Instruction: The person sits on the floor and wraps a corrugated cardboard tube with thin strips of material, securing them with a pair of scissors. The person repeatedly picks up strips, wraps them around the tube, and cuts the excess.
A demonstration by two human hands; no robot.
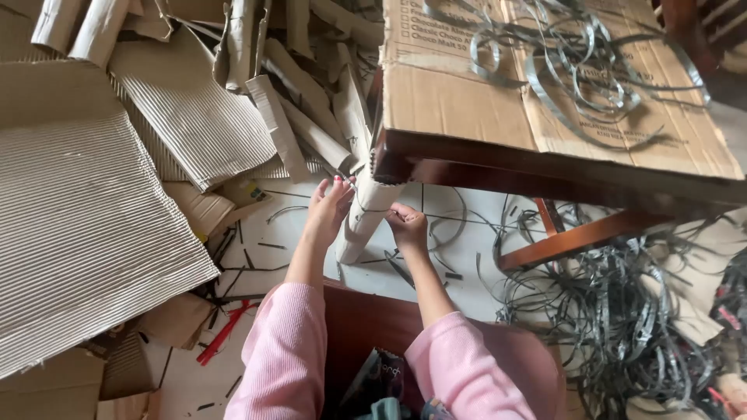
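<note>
Pale floor littered with corrugated cardboard sheets, rolled cardboard tubes and offcuts. A dark wooden table stands at upper right, topped with a flattened carton carrying loose coils of grey strapping band; a bigger tangle of the same band lies on the floor below.

Left hand curls around one side of a rolled cardboard tube, fingers closed against it, probably to keep the roll from springing open. Right hand is pinched shut at the tube's other side; it seems to grip a thin strap, though the band itself is too fine to confirm.

Tube leans tilted, its top at the table's corner and its foot on the floor, between both hands. It is pale beige and tightly wound, with a thin dark line crossing its middle.
</note>
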